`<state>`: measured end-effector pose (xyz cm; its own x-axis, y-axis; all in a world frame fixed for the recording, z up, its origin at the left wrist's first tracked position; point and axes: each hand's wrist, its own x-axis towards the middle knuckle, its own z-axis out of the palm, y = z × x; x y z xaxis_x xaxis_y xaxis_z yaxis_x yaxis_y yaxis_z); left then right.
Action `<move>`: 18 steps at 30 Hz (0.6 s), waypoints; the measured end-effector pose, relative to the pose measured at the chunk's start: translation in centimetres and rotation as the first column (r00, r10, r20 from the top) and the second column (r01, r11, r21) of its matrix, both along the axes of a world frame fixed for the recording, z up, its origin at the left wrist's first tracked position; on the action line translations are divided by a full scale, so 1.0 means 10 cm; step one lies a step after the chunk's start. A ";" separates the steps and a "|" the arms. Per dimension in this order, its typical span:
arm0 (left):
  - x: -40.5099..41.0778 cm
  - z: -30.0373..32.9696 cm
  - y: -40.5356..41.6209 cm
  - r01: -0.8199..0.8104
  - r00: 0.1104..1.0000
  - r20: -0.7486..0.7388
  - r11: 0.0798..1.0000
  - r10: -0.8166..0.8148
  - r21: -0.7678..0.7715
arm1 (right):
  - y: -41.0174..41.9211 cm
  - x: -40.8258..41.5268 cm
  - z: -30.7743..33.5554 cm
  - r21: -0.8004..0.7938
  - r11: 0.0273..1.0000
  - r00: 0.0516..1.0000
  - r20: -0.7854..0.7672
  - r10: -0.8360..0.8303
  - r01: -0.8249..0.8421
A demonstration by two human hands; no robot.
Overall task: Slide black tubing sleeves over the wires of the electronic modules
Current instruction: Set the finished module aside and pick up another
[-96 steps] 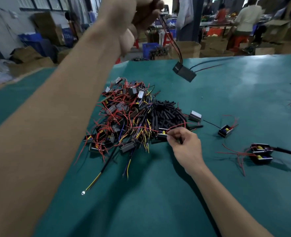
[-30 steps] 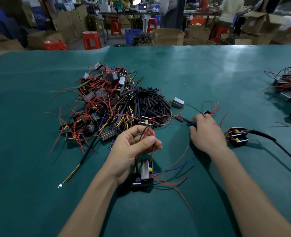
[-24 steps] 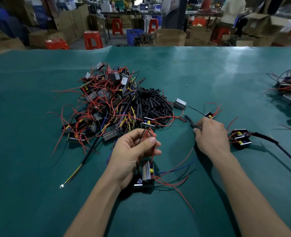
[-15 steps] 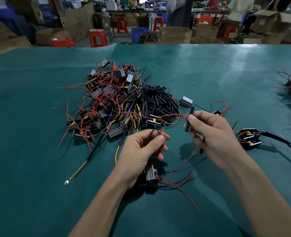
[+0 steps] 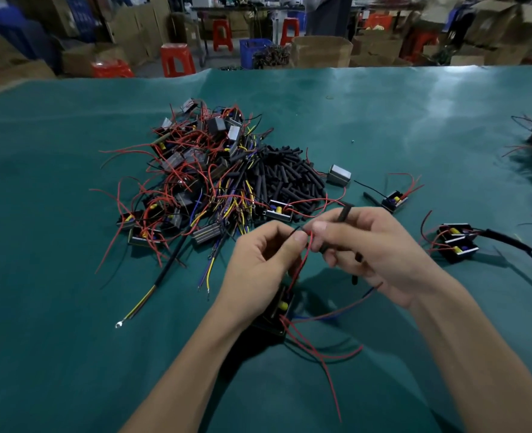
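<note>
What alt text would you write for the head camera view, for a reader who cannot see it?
Two bare hands meet over a green table: the left hand pinches a module's red wire, the right hand holds a black tubing sleeve at the wire's tip. Behind them lie a tangle of wired modules and a heap of black sleeves.

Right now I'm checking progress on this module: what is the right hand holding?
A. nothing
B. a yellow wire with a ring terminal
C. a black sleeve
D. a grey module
C. The right hand pinches a black sleeve that sticks up above its fingers, next to the wire ends pinched in the left hand.
</note>
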<state>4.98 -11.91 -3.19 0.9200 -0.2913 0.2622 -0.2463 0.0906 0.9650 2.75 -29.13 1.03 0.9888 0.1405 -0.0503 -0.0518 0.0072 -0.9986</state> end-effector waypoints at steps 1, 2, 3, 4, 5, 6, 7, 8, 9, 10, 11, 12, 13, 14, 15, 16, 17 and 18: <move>0.01 0.00 -0.02 -0.019 1.000 0.011 1.000 0.019 -0.009 | 0.00 0.00 -0.01 -0.058 0.998 1.000 0.014 0.017 -0.016; 0.02 0.01 -0.03 -0.041 0.999 0.021 0.999 0.041 -0.017 | 0.01 0.00 -0.03 -0.094 0.995 1.000 0.015 0.018 -0.016; 0.02 0.00 -0.03 -0.061 0.998 0.028 0.998 0.062 -0.020 | 0.00 0.01 -0.06 -0.089 0.996 1.000 0.008 -0.001 0.002; 0.02 -0.01 -0.02 -0.072 0.997 0.030 0.997 0.072 -0.016 | -0.01 0.03 -0.07 -0.055 0.998 0.999 -0.001 -0.033 0.033; 0.02 -0.03 0.01 -0.066 0.998 0.022 0.998 0.066 0.000 | -0.04 0.04 -0.07 -0.009 0.998 0.998 -0.006 -0.070 0.070; 0.01 -0.06 0.05 -0.039 0.999 0.004 0.999 0.039 0.030 | -0.08 0.06 -0.07 0.046 0.992 0.993 -0.013 -0.113 0.114; 0.01 -0.09 0.09 0.003 1.000 -0.021 0.997 -0.001 0.076 | -0.12 0.08 -0.08 0.104 0.982 0.987 -0.016 -0.158 0.159; 0.00 -0.10 0.14 0.053 0.998 -0.047 0.990 -0.047 0.130 | -0.16 0.09 -0.08 0.154 0.967 0.979 -0.021 -0.202 0.203; 0.01 -0.11 0.17 0.094 0.994 -0.068 0.978 -0.083 0.187 | -0.20 0.11 -0.08 0.189 0.951 0.970 -0.030 -0.242 0.243; 0.01 -0.11 0.20 0.127 0.990 -0.082 0.966 -0.111 0.226 | -0.23 0.12 -0.10 0.215 0.936 0.960 -0.048 -0.274 0.278; 0.02 -0.10 0.22 0.144 0.988 -0.090 0.957 -0.125 0.251 | -0.26 0.14 -0.11 0.233 0.924 0.953 -0.072 -0.293 0.302; 0.02 -0.09 0.23 0.152 0.987 -0.092 0.951 -0.131 0.270 | -0.27 0.15 -0.13 0.251 0.916 0.949 -0.100 -0.298 0.314; 0.01 -0.09 0.24 0.149 0.988 -0.088 0.944 -0.128 0.296 | -0.30 0.16 -0.14 0.265 0.912 0.949 -0.122 -0.290 0.313; 0.01 -0.09 0.24 0.144 0.989 -0.086 0.936 -0.123 0.320 | -0.32 0.16 -0.15 0.272 0.914 0.953 -0.136 -0.272 0.300; 0.00 -0.09 0.24 0.138 0.990 -0.081 0.929 -0.117 0.343 | -0.35 0.17 -0.16 0.272 0.920 0.958 -0.138 -0.253 0.282; -0.01 -0.10 0.23 0.128 0.991 -0.069 0.921 -0.111 0.368 | -0.38 0.17 -0.16 0.267 0.926 0.962 -0.132 -0.238 0.266; -0.02 -0.10 0.22 0.116 0.993 -0.051 0.913 -0.104 0.390 | -0.41 0.17 -0.16 0.263 0.931 0.966 -0.121 -0.228 0.253; -0.02 -0.10 0.21 0.104 0.995 -0.039 0.912 -0.097 0.398 | -0.45 0.17 -0.15 0.264 0.934 0.970 -0.109 -0.219 0.241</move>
<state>4.77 -9.82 -4.22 0.8839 -0.4592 0.0886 -0.2382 -0.2791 0.9302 4.45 -33.59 -0.50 0.9904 -0.0716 -0.1185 -0.0919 0.3003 -0.9494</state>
